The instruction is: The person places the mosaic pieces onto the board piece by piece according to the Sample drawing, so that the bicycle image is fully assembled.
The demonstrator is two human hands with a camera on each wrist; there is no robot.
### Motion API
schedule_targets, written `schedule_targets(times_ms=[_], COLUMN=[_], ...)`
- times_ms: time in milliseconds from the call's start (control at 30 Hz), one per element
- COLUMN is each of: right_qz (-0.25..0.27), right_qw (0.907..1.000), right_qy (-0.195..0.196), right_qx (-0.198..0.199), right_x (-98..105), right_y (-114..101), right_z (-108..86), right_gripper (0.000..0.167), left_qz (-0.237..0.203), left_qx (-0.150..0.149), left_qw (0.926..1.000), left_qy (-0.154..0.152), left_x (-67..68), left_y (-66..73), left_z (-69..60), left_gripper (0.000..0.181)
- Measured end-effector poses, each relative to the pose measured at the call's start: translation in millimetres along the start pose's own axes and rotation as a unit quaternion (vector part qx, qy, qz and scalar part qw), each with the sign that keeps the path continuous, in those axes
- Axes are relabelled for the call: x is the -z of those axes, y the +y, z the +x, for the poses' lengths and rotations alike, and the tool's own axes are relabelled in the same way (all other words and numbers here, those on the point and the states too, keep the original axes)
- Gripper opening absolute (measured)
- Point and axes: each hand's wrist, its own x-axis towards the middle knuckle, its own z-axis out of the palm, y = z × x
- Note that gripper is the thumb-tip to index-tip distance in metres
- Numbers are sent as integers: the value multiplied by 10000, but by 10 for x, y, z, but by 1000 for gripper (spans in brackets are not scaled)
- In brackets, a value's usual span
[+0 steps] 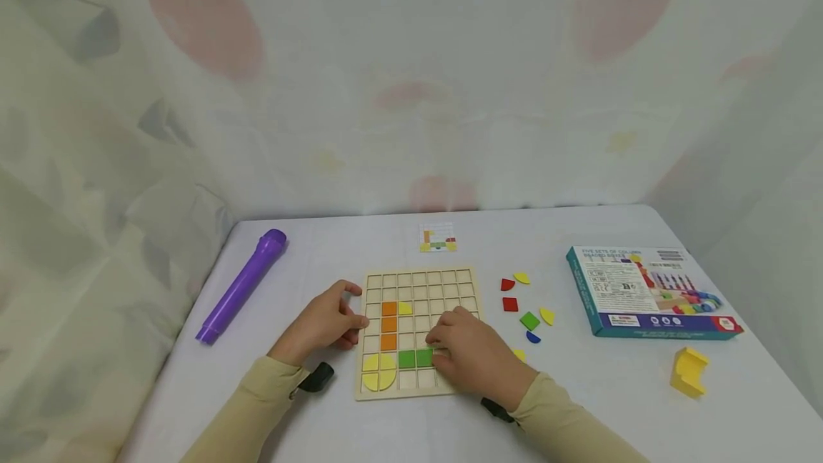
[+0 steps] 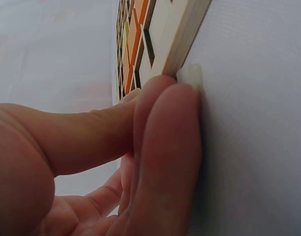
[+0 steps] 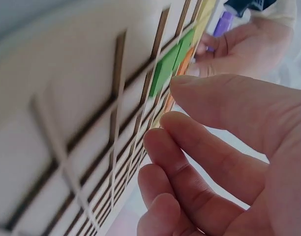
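The wooden grid board lies flat on the worktop, bearing orange square tiles, green square tiles and yellow quarter-circle tiles. The left hand pinches the board's left edge; the right hand's grip — thumb and fingertips slightly parted — is beside the green squares. A pattern card lies beyond, a red square tile and printed box rightward, a purple toy microphone leftward.

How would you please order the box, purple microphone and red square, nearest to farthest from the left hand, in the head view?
1. Purple microphone, left of the left hand.
2. Red square, just right of the board.
3. Box, farthest right of the three.
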Motion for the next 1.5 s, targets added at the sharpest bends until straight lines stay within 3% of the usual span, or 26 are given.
schedule_targets(times_ms=[233,633,933,1500], right_qz=[-35,-220,-386,-423], right_qw=[9973,9800,9742,9711], right_qy=[47,38,52,-89], right_qx=[-727,-1978,-2221,-2347], right_x=[138,403,426,448], right_y=[255,861,1069,1150], right_z=[-120,-462,-528,-514], right_gripper=[20,24,26,27], left_qz=[19,-7,12,-124], left_qx=[-93,-2,43,-8], left_qw=[10000,10000,10000,9999], left_qy=[-23,39,44,5], left_x=[3,-7,-16,-20], left_y=[-8,-16,-25,-36], left_z=[-18,14,22,24], left_gripper=[62,62,62,61])
